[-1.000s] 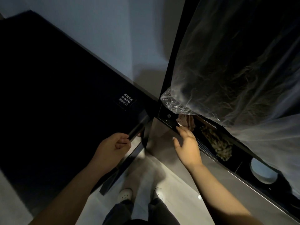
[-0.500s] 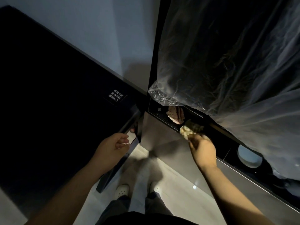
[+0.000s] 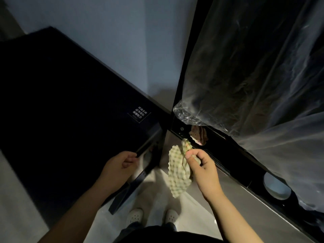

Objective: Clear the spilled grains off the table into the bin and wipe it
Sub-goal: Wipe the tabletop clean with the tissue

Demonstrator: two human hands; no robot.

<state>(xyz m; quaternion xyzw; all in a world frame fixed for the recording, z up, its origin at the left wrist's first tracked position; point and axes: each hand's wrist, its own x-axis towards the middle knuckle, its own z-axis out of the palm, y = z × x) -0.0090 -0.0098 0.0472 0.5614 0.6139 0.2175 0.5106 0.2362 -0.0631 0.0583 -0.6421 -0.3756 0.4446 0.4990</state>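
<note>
Left hand (image 3: 117,168) is clenched round the bar handle (image 3: 150,142) at the edge of the black door panel (image 3: 70,102), fingers curled over it. Right hand (image 3: 203,171) pinches the pale waffle-weave cloth (image 3: 178,172) by its upper end between thumb and fingers. The cloth hangs free just in front of the dark recessed shelf (image 3: 224,158), above my white shoes (image 3: 135,215). A brown cloth (image 3: 199,135) lies in that shelf, just under the hem of the clear plastic sheet (image 3: 254,76); light is dim.
</note>
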